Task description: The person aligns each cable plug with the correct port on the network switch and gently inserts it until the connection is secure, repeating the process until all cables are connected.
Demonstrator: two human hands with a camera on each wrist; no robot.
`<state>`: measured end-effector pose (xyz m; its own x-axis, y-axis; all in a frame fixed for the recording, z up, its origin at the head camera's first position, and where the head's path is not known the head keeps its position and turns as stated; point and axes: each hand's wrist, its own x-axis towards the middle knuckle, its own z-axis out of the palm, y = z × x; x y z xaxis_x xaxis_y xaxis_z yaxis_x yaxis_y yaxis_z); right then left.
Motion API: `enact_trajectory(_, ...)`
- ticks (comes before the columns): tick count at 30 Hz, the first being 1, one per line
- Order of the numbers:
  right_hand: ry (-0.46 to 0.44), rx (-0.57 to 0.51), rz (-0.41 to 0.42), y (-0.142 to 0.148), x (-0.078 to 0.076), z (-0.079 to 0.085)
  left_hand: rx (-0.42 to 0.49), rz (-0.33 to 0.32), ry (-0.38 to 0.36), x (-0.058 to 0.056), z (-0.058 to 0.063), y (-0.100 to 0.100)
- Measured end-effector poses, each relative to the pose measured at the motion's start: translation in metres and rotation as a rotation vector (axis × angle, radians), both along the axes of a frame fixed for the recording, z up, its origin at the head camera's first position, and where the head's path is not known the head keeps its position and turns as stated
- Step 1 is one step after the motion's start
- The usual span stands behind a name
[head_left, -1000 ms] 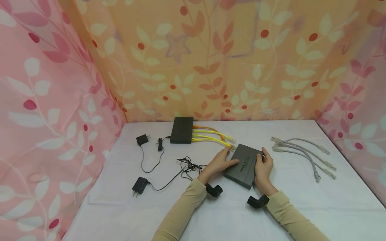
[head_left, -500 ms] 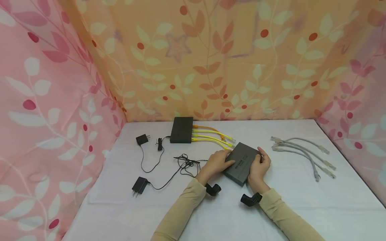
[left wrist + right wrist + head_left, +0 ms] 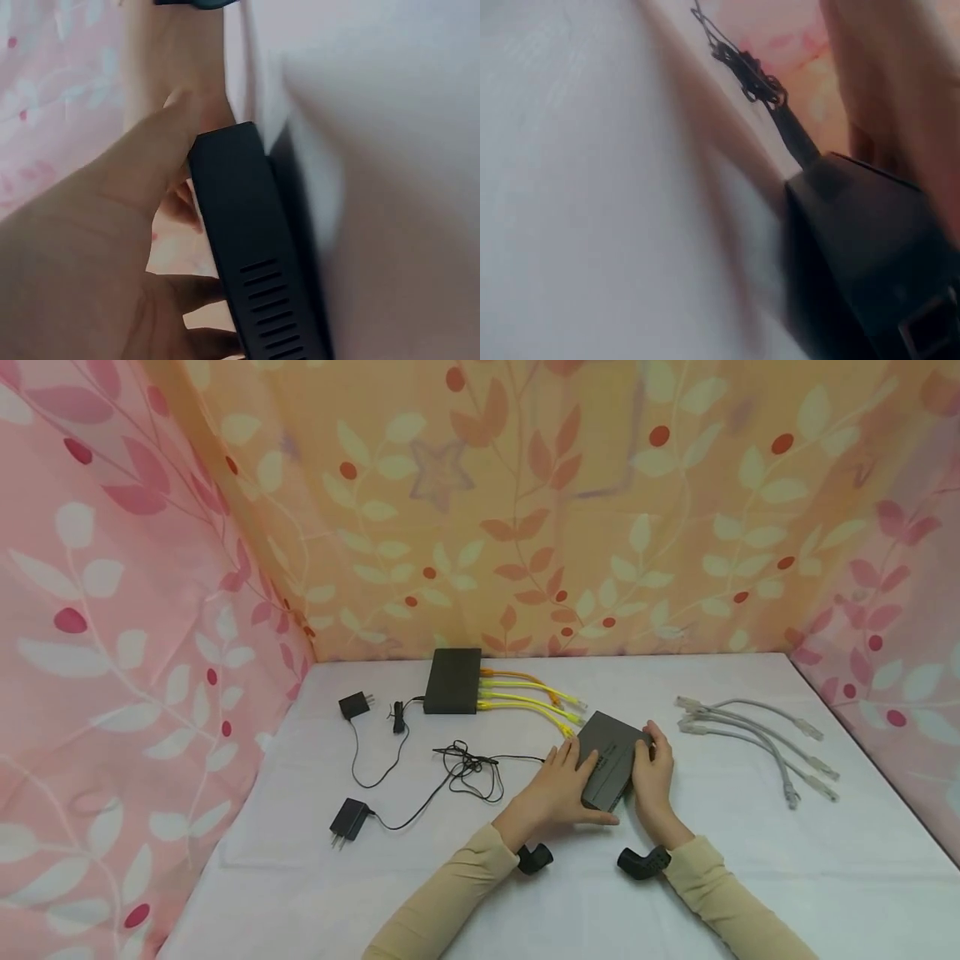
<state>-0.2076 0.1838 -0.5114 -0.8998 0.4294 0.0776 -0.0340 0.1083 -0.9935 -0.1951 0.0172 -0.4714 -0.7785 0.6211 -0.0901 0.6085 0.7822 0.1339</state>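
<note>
A dark grey network switch [image 3: 609, 764] with lettering on top lies between the hands in the head view. The right hand [image 3: 654, 781] grips its right edge, thumb over the top and fingers at the side. Across the left edge lies the left hand [image 3: 558, 783], fingers extended and thumb stretched along the near end. In the left wrist view the vented side of the network switch [image 3: 244, 217] faces the camera. A thin black cable [image 3: 521, 757] runs from a loose tangle and disappears behind the left hand. The right wrist view is partly blurred.
At the back stands a black switch [image 3: 452, 682] with yellow cables [image 3: 525, 700] and an orange cable [image 3: 517, 674]. Two black power adapters [image 3: 354, 705] lie at left, the nearer adapter [image 3: 350, 818] joined to the tangled cable. Several grey network cables [image 3: 757, 739] lie at right.
The left hand has slid over the switch's near-left part, its thumb moving off the top toward the near end. The switch shifted left, then back slightly right, with the right hand still gripping it.
</note>
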Motion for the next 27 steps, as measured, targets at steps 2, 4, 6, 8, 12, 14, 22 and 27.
enact_trajectory(2,-0.020,0.018,0.032,0.007,0.001,0.001,-0.004,0.001,0.016,0.001,-0.002,0.000)
enact_trajectory(4,-0.039,0.024,0.054,0.015,0.000,0.002,0.001,0.001,0.025,0.002,-0.006,0.000)
enact_trajectory(6,-0.046,0.002,0.080,0.024,0.000,0.003,0.017,-0.006,0.033,0.003,-0.009,-0.001)
enact_trajectory(8,-0.038,-0.033,0.121,0.033,-0.001,0.003,0.037,-0.011,0.037,0.003,-0.011,-0.003)
enact_trajectory(12,0.011,-0.149,0.236,0.051,-0.003,0.000,0.058,-0.018,0.031,0.002,-0.013,-0.004)
enact_trajectory(14,0.036,-0.173,0.303,0.058,-0.003,-0.001,0.065,-0.022,0.020,0.002,-0.013,-0.006)
enact_trajectory(22,0.069,-0.203,0.591,0.085,-0.009,-0.007,0.086,-0.058,-0.022,-0.005,-0.014,-0.013)
enact_trajectory(27,0.066,-0.226,0.663,0.091,-0.011,-0.008,0.098,-0.071,-0.053,-0.009,-0.014,-0.017)
